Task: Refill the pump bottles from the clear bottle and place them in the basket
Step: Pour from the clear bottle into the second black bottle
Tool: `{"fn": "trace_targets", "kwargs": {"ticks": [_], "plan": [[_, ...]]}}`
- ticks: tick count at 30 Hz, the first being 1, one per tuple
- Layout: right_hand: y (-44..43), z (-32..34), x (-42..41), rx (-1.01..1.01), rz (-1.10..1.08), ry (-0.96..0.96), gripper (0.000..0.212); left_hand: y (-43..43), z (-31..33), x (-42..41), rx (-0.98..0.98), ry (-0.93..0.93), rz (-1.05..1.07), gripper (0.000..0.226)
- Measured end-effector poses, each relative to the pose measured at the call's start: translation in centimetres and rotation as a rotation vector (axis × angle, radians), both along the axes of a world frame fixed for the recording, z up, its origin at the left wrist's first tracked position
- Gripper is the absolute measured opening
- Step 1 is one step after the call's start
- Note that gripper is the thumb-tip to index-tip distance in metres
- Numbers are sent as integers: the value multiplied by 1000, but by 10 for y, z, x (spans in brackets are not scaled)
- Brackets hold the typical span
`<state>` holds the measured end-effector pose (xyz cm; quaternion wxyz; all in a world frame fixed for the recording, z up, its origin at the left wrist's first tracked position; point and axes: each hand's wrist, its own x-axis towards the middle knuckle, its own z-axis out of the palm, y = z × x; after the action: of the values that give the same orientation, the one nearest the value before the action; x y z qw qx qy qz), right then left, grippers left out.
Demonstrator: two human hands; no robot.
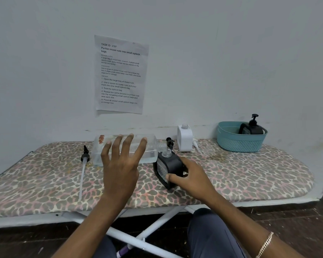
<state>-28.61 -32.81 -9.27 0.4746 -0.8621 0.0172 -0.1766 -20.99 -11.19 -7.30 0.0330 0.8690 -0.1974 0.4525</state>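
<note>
Gripping clear bottle L hand, black bottle R hand

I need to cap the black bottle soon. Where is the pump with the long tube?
In the head view, the pump lies on the ironing board at left, just left of the clear bottle, its tube running toward the near edge.
</note>
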Motion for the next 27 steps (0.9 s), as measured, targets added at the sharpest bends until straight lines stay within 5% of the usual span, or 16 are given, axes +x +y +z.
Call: {"fn": "trace_targets", "kwargs": {"ticks": [27], "plan": [[-1,-1,1,-13,2,-9,37,0,-1,1,-6,-4,-4,88]]}}
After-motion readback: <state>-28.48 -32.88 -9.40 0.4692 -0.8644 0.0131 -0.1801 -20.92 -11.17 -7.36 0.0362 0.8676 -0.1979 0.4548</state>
